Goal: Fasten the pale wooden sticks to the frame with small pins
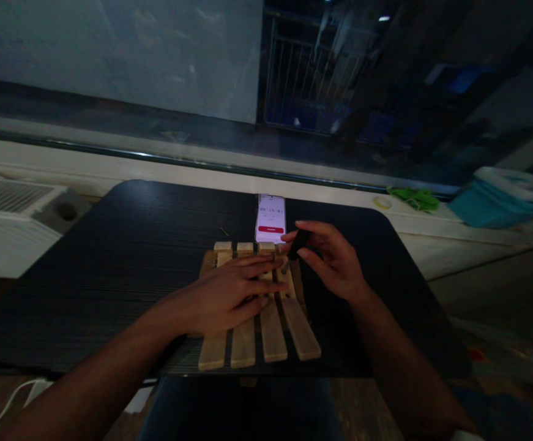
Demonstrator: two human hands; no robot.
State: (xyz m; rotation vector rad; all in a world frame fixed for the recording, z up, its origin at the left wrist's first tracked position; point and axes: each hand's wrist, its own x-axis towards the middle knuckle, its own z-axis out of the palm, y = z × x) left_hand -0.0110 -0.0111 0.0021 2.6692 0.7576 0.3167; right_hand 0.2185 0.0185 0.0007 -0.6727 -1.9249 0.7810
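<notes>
Several pale wooden slats [275,334] lie side by side across a darker wooden piece [208,264] on the black table. My left hand [229,291] rests flat over them, its fingers stretched toward the rightmost slat [301,331]. Between the fingers and thumb of my right hand [333,260] is a screwdriver [299,244] with a black handle. It slants down to the left, and its metal tip meets the upper part of the rightmost slat. Whether a screw sits under the tip is too small to make out.
Just beyond the slats a lit phone [270,217] shows a timer. A thin small stick [224,232] lies left of it. On the sill are a tape roll [382,202], a green cloth [414,199] and a teal bin [500,199]. A radiator [18,214] stands at left.
</notes>
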